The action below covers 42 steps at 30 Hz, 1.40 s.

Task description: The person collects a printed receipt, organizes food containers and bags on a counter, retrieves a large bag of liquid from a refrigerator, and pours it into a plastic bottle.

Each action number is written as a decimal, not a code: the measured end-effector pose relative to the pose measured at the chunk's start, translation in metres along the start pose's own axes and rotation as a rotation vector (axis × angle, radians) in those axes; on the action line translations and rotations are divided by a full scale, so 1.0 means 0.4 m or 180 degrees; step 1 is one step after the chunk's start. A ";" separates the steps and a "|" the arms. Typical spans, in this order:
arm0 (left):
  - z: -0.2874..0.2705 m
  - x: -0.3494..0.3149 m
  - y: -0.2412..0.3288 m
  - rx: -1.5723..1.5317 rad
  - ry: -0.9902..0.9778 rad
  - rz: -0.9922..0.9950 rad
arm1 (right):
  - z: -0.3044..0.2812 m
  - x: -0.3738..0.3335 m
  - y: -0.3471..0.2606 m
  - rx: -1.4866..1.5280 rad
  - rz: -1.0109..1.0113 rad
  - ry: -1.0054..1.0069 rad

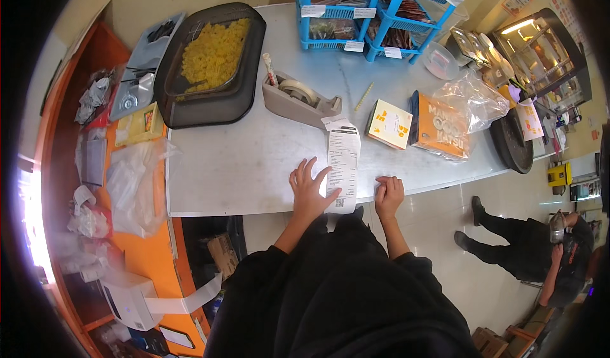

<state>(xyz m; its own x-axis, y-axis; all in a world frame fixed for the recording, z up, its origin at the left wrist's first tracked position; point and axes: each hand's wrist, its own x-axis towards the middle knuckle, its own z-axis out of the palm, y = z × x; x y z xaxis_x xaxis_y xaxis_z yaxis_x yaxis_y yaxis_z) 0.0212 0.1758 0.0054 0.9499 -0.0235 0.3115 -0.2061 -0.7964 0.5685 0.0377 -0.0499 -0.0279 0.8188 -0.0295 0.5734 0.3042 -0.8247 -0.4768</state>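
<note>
Two hands at the table [216, 177] here, one long white receipt [344, 161] between them. The receipt lies lengthwise, top end near the tape dispenser [298, 100], bottom end at the front edge and looking slightly past it. Left hand [311, 185] has its fingers spread wide, with the thumb and a fingertip over the receipt's left side. Right hand [389, 198] is off to the right of the paper, just at the front edge, fingers curled in narrow; can't tell if anything's tucked inside.

Rest of the count: one dispenser, one thin yellow stick [364, 96], one small white-and-yellow box [389, 124], one orange package [435, 129] with a clear plastic bag [476, 97] bunched on it, and two blue rack stacks [333, 43] at the back. One dark tray [210, 112] of yellow food [215, 53] sits back left.

Room-wise, the biggest stretch of bare metal runs from the tray down to the front edge, left of the left hand. A narrower strip runs along the edge right of the right hand, below the box and package. One co-worker [540, 250] stands on the floor well off to the right.
</note>
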 end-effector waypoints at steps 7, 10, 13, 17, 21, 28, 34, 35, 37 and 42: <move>0.001 -0.001 0.000 0.0021 -0.0003 0.0006 | -0.002 0.000 0.001 -0.0001 0.0040 -0.0038; 0.004 -0.002 -0.002 0.0018 0.0007 0.0008 | -0.003 0.000 -0.001 0.0020 0.0035 -0.0037; 0.006 -0.003 -0.001 0.0003 0.0041 0.0030 | -0.001 -0.002 0.002 0.0015 0.0013 -0.0024; 0.006 -0.004 -0.002 0.0011 0.0003 0.0013 | -0.003 -0.001 -0.001 0.0025 0.0023 -0.0029; 0.005 -0.004 -0.001 0.0007 -0.0023 -0.0002 | -0.004 -0.001 -0.003 0.0038 0.0052 -0.0017; 0.001 -0.005 0.000 0.0012 -0.0083 -0.0029 | -0.003 -0.001 -0.004 0.0036 0.0038 -0.0001; 0.005 -0.005 -0.003 0.0007 -0.0069 -0.0002 | -0.006 0.000 -0.006 0.0026 0.0041 0.0011; 0.004 -0.005 -0.003 0.0003 -0.0058 0.0005 | -0.006 0.001 -0.006 0.0024 0.0030 0.0018; 0.002 -0.005 -0.001 0.0002 -0.0033 0.0016 | -0.005 0.002 -0.007 0.0024 0.0019 0.0022; 0.000 -0.004 -0.001 -0.0019 -0.0034 0.0011 | -0.004 0.000 -0.006 0.0019 0.0013 0.0023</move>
<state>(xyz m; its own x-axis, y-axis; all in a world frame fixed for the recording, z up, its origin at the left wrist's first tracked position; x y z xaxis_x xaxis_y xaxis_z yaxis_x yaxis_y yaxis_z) 0.0200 0.1760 0.0047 0.9517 -0.0327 0.3054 -0.2108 -0.7927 0.5720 0.0364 -0.0488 -0.0257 0.8166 -0.0370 0.5761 0.3036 -0.8213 -0.4831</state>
